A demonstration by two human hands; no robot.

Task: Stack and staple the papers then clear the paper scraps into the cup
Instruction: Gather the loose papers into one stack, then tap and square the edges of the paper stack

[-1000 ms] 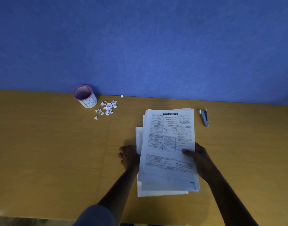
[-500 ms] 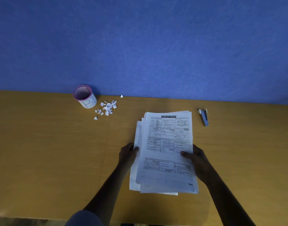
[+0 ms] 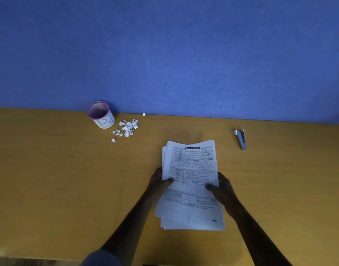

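Note:
A stack of printed white papers (image 3: 191, 169) is held just above the yellow table, its sheets nearly aligned. My left hand (image 3: 159, 184) grips the stack's left edge with the thumb on top. My right hand (image 3: 222, 191) grips the right edge, thumb on the top sheet. A small blue-grey stapler (image 3: 241, 139) lies to the right of the papers, near the wall. A white cup (image 3: 101, 114) with a pink rim stands at the back left. A pile of white paper scraps (image 3: 127, 128) lies just right of the cup, with one stray scrap (image 3: 144, 114) by the wall.
The yellow table (image 3: 49, 179) runs up to a blue wall (image 3: 164, 54). Its front edge shows at the bottom left. A dark sleeve (image 3: 101, 258) covers my left upper arm.
The loose lower sheets that stuck out at the left and bottom have been drawn into the stack. My left hand moved from under the papers to gripping their left edge.

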